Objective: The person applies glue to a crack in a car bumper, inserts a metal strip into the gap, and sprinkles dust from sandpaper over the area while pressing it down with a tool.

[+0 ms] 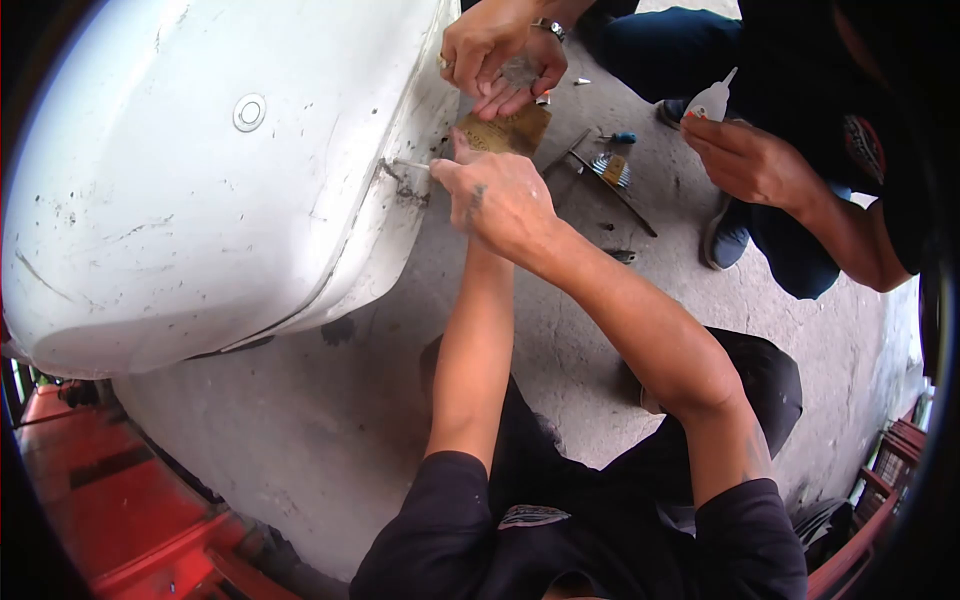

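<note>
Right hand (503, 195): I pinch a thin white stick (411, 164) in closed fingers.
Stick: pointing at the cracked white panel (378, 232).
Left hand (462, 146): mostly hidden beneath my right; I cannot tell its fingers' state.
Card (522, 131): brown, just beyond my hands, near another person's fingers (500, 103).

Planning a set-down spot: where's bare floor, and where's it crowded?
Bare floor: between white panel and left forearm; smaller patch between right forearm and co-worker's shoe. Crowded: panel edge, by right hand, card and co-worker's hands; floor around tools.
</note>
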Tool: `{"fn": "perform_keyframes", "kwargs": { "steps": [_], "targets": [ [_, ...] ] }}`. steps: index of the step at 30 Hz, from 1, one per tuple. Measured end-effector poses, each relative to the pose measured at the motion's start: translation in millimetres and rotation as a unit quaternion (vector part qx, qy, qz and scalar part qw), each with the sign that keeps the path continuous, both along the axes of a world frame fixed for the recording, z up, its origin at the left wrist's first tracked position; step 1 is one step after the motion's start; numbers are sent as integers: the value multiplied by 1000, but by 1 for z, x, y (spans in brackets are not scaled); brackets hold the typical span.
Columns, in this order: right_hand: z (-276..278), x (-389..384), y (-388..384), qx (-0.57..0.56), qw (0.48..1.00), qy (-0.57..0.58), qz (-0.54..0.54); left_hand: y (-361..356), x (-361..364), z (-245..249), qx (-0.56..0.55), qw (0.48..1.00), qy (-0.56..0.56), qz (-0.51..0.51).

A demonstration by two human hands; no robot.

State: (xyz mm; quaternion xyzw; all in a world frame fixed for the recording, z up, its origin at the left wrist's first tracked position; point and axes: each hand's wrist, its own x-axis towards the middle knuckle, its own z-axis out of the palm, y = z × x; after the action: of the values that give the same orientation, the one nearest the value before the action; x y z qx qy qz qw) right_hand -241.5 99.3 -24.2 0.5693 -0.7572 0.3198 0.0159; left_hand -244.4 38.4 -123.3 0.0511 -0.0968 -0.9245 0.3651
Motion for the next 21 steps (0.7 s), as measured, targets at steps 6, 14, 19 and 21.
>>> {"fn": "perform_keyframes", "kwargs": {
  "steps": [6, 14, 19, 21],
  "targets": [
    [-9, 0, -2, -16, 1000, 4, 0, -1, -10, 5, -6, 1000, 5, -6],
    [-8, 0, 0, -30, 1000, 1, 9, -15, -46, 20, -29, 999, 22, -19],
    [-10, 1, -2, -31, 999, 4, 6, -25, -67, 29, -42, 998, 35, -29],
    [-8, 1, -1, -29, 1000, 4, 3, -25, -68, 28, -40, 998, 37, -33]
  ]
}}
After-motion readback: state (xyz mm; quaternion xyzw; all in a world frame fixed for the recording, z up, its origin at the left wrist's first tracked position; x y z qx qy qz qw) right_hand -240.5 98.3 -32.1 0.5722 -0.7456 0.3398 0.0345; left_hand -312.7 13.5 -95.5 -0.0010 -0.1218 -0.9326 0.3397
